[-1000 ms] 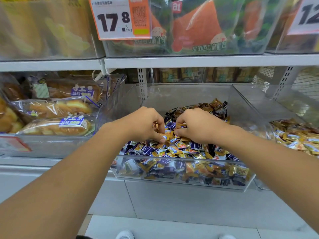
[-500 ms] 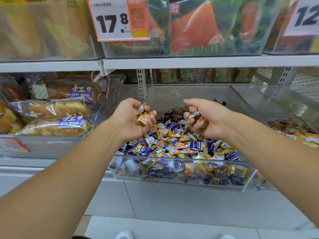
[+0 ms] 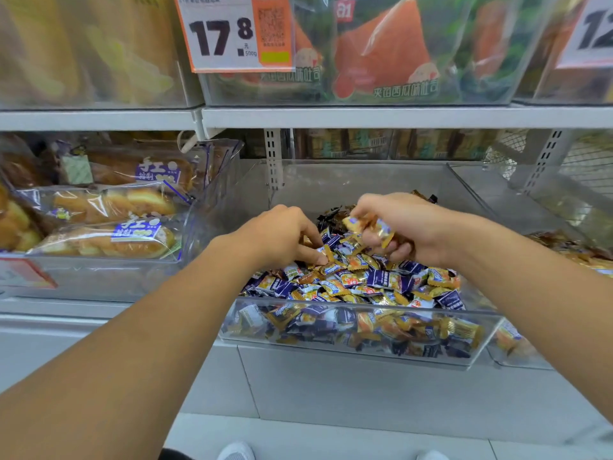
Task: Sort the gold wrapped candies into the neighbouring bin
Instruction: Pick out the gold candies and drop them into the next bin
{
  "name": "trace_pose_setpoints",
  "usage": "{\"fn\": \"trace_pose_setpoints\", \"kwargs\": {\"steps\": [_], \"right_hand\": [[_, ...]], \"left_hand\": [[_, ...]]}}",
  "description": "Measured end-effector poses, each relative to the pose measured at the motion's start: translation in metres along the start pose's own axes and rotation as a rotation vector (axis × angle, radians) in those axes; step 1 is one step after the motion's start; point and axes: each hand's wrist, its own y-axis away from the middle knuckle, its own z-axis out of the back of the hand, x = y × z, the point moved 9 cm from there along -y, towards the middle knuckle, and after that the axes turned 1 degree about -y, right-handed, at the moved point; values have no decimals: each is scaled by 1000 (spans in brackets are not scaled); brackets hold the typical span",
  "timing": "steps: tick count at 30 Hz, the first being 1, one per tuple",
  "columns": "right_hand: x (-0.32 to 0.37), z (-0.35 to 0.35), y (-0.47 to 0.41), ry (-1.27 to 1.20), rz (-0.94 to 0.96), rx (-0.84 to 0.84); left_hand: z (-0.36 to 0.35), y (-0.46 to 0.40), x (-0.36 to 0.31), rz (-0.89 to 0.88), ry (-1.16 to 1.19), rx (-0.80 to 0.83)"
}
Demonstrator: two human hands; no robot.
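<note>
candies (image 3: 358, 283) in centre bin (image 3: 365, 355) | bread bin (image 3: 99, 277) left | neighbouring bin (image 3: 517, 358) right | price tag (image 3: 234, 33) above

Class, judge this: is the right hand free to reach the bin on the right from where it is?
Probably yes: the right hand holds candies above the pile, and nothing stands between it and the neighbouring bin.

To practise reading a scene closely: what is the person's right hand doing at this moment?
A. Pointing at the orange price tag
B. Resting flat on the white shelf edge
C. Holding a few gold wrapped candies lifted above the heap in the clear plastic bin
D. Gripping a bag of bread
C: the right hand has its fingers curled round gold wrapped candies raised above the mixed heap in the clear plastic bin.
</note>
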Motion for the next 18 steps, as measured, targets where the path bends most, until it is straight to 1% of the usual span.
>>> {"fn": "trace_pose_setpoints", "kwargs": {"steps": [1, 2, 3, 4, 5, 6, 7, 9, 10, 11, 12, 13, 15, 16, 18], "right_hand": [[-6, -4, 3, -271, -78, 66], [-9, -7, 4, -465, -128, 108], [-11, -11, 4, -567, -159, 127], [-13, -13, 3, -578, -168, 131], [-13, -16, 3, -494, -153, 118], [-11, -16, 2, -328, -101, 83], [-6, -16, 1, -90, -20, 31], [16, -23, 3, 478, 231, -59], [25, -33, 5, 748, 355, -64], [29, -44, 8, 978, 428, -58], [29, -53, 9, 1162, 441, -47], [29, -59, 10, 1283, 430, -51], [35, -66, 12, 1406, 464, -96], [38, -67, 11, 1413, 491, -119], [44, -61, 12, 1306, 520, -138]], "left_hand": [[1, 1, -3, -17, 26, 8], [2, 2, -4, -40, 47, 10], [4, 3, -7, -63, 69, -11], [7, 4, -6, -65, 105, -52], [12, 6, -3, -36, 171, -112], [16, 7, 3, 21, 278, -175], [18, 7, 11, 104, 430, -228], [17, 11, 31, 307, 807, -308], [14, 15, 38, 395, 976, -335], [12, 18, 43, 454, 1097, -348], [9, 19, 45, 488, 1168, -341], [7, 21, 46, 504, 1203, -317], [2, 22, 44, 509, 1205, -252], [0, 23, 43, 505, 1196, -225], [-1, 23, 41, 497, 1196, -201]]}}
